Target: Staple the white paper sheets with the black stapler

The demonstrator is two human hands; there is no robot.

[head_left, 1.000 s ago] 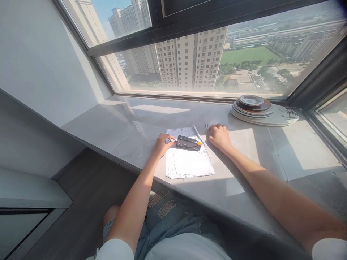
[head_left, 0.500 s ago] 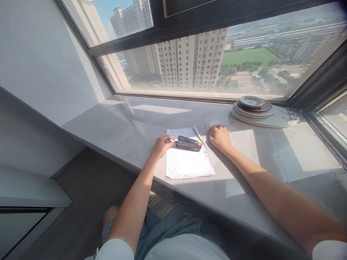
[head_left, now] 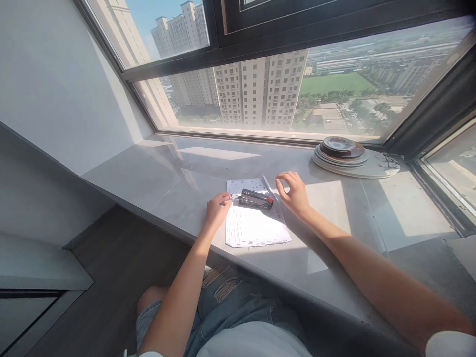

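A black stapler (head_left: 256,199) with a red-orange end lies on printed sheets of paper (head_left: 256,230), its top arm raised a little from its base. My left hand (head_left: 216,210) is closed at the stapler's left end, pinching a thin metal part that sticks out there. To the right of the sheets, my right hand (head_left: 294,192) hovers low over the sill, fingers curved and thumb held apart from them. No object shows between those fingers. The spot under its fingertips, where small grey staple-like strips lay, is hidden.
A stack of plates (head_left: 340,153) stands at the right by the window, on a larger oval plate (head_left: 385,166). The pale stone sill (head_left: 174,173) runs along the dark window frame (head_left: 260,55). Its front edge lies above my knees.
My right hand has lifted and shifted left, its thumb parting from the fingers, and now covers where the small strips lay. The left hand keeps its hold. The view has shifted slightly.
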